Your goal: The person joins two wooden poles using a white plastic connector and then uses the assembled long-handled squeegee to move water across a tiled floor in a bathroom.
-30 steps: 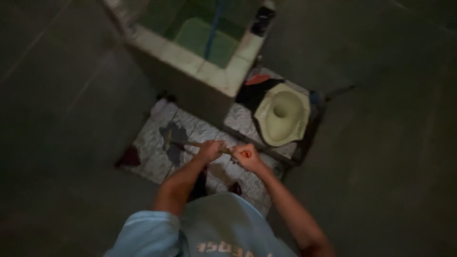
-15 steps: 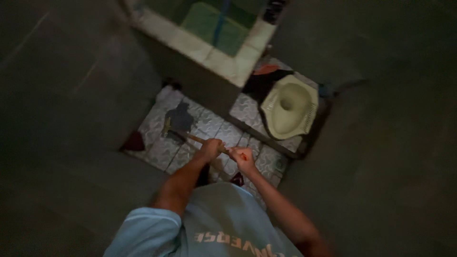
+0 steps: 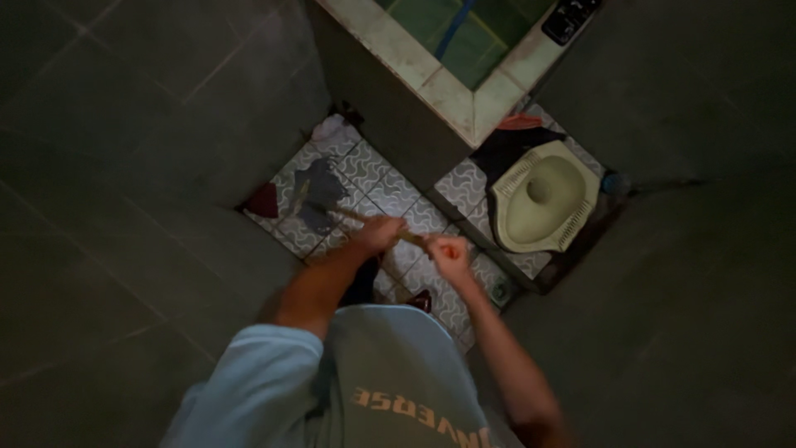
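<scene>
A dark mop head is pressed on the patterned floor tiles, near a small red thing. Its long wooden handle is slanted so the floor can be reached while standing. The handle is gripped by the closed left hand lower down and the closed right hand at the end, for a firm push. A pale squat toilet is set further right.

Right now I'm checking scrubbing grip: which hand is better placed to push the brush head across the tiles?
Probably left. The left hand grips the wooden handle nearer the dark brush head; the right hand holds the handle's near end.
</scene>
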